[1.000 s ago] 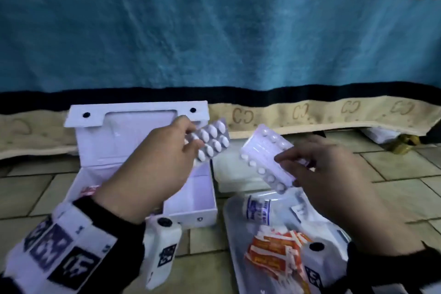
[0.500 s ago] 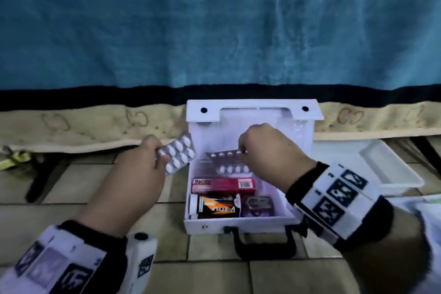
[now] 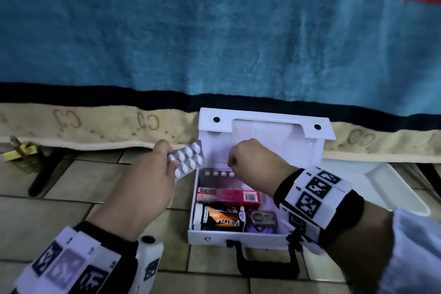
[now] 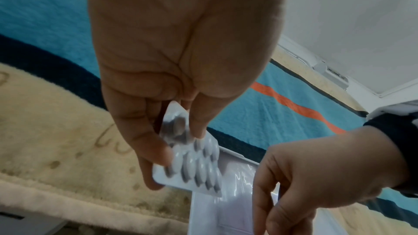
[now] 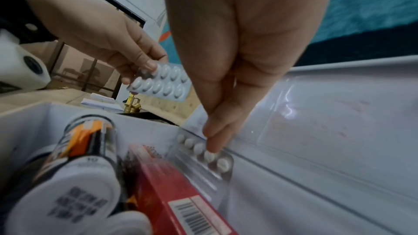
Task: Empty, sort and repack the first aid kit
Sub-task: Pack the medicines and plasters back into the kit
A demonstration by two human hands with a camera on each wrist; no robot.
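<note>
The white first aid box (image 3: pixel 202 237) stands open on the tiled floor, its lid (image 3: pixel 262 131) upright. My left hand (image 3: pixel 170 162) pinches a blister pack of white oval pills (image 3: pixel 189 157) (image 4: pixel 196 165) just left of the box. My right hand (image 3: pixel 232 167) (image 5: pixel 212 146) reaches into the box's back and pinches a clear blister strip (image 3: pixel 218 173) (image 5: pixel 203 151) that leans against the rear wall. A red Bacidin carton (image 3: pixel 229 194) and a black-and-orange bottle (image 3: pixel 222 218) lie in front of it, and a small brown item (image 3: pixel 262 218) sits at the front right.
A white tray (image 3: pixel 381 181) lies on the floor right of the box. A brass padlock (image 3: pixel 21 150) sits at the far left. A blue, black and beige blanket (image 3: pixel 214 43) hangs behind. The box's black handle (image 3: pixel 267 262) points toward me.
Both hands moved from over the tray to the box. My right hand has lowered its strip to the box's back wall. The left hand still holds its pack beside the box.
</note>
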